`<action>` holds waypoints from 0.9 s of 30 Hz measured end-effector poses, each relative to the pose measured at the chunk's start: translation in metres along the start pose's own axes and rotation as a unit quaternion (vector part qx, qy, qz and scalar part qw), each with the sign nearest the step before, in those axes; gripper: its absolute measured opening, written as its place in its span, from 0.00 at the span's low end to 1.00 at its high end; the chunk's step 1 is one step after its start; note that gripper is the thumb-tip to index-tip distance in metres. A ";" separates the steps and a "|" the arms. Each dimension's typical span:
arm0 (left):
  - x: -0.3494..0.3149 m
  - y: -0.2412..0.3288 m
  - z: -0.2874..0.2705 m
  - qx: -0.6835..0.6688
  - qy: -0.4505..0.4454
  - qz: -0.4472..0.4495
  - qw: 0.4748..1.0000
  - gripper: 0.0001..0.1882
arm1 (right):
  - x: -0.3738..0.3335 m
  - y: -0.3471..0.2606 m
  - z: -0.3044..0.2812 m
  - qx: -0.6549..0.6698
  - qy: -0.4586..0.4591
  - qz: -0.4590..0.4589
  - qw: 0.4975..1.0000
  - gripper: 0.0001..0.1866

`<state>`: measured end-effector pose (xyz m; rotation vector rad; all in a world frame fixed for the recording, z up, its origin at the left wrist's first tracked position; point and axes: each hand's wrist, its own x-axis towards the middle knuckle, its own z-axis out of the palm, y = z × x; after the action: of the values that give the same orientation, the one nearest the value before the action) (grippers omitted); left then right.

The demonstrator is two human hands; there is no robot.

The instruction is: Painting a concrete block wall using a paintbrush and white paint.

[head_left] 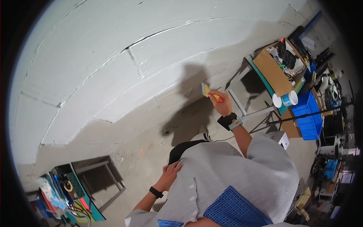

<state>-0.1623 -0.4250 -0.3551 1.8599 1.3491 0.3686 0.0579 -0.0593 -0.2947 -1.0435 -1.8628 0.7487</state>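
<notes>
My right hand (222,103) grips a paintbrush (206,89) by its yellow and red handle. The pale bristles point up and to the left, a little off the grey block wall (159,102) as far as I can judge. Black bands and a watch are on that wrist. Lower down, my left hand (171,175) lies against the side of my grey shirt (211,166), fingers stretched out and holding nothing. A white tub (290,98) with a blue label stands at the corner of the right-hand table, and a round white piece (276,100) is beside it.
On the green-topped table (261,73) at right is a cardboard box (274,70) full of odds and ends. A blue crate (307,117) and a thin black pole (302,115) are near it. Another cluttered table (89,206) stands at lower left. Small scraps lie on the floor (151,151).
</notes>
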 end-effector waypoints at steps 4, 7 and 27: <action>0.023 -0.002 -0.007 0.021 0.004 0.011 1.000 0.48 | 0.018 0.034 -0.032 -0.049 0.085 -0.015 0.995 0.06; 0.042 0.007 -0.015 0.035 0.006 0.011 0.999 0.47 | 0.042 0.079 -0.062 -0.069 0.157 0.032 0.985 0.08; 0.106 0.102 0.044 0.068 0.113 -0.134 0.982 0.32 | 0.211 0.168 -0.123 0.280 0.371 0.084 0.881 0.17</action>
<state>-0.0244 -0.3607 -0.3306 1.7518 1.7952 0.3616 0.1671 0.2162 -0.2921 -0.9248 -0.8322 0.7753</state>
